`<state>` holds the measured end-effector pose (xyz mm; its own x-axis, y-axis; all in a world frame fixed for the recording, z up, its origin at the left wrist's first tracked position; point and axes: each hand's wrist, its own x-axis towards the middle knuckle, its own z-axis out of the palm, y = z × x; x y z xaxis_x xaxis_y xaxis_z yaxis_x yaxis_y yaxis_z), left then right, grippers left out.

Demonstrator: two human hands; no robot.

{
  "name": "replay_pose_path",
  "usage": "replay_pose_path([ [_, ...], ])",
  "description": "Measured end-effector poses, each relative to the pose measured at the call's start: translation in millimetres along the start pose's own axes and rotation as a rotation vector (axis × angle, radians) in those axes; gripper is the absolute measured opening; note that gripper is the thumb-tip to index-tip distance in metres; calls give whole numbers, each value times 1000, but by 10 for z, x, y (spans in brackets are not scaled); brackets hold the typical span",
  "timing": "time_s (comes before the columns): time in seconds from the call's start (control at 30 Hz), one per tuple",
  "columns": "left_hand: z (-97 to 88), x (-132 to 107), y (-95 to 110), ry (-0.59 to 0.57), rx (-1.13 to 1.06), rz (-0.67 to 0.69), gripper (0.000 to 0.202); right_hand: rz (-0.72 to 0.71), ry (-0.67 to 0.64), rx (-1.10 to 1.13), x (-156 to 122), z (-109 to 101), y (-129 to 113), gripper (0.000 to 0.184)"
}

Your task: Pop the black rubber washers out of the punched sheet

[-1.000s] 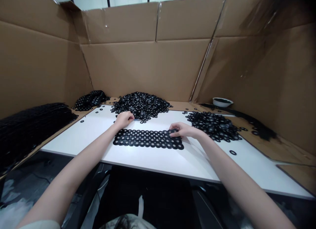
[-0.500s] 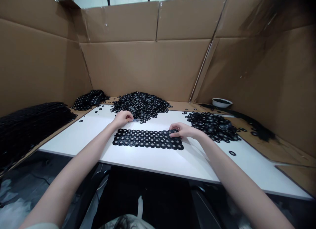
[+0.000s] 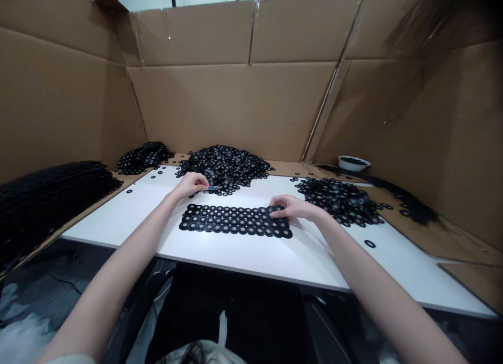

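A flat black sheet of joined rings lies on the white table in front of me. My right hand rests on its right end, fingers curled and pressing on the rings. My left hand hovers just beyond the sheet's left end, pinched on a small flat piece that points toward the big pile of loose black rings.
A second pile of loose rings lies to the right, with a white bowl behind it. Stacked black ring sheets fill the left side, a smaller heap at back left. Cardboard walls enclose the table. Stray rings dot the surface.
My left hand has lifted slightly and moved back toward the big pile, and the small piece now shows in its pinch. My right hand has stayed on the sheet.
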<state>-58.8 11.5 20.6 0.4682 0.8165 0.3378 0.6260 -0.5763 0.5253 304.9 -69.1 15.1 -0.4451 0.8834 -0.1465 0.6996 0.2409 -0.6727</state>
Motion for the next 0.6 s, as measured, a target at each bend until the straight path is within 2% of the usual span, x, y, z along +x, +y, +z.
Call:
replay_pose_path([
  [0.1, -77, -31, 15, -42, -16, -35, 17, -9, 7, 12, 7, 0, 9, 38],
  [0.27, -186, -76, -62, -194, -31, -88, 15, -17, -5, 1, 21, -4, 31, 37],
  [0.43, -292, -107, -183, -225, -49, -112, 16, 5, -15, 16, 20, -3, 38, 39],
  [0.6, -389, -161, -293, -319, -20, -164, 14, -13, -12, -6, 29, -7, 58, 37],
])
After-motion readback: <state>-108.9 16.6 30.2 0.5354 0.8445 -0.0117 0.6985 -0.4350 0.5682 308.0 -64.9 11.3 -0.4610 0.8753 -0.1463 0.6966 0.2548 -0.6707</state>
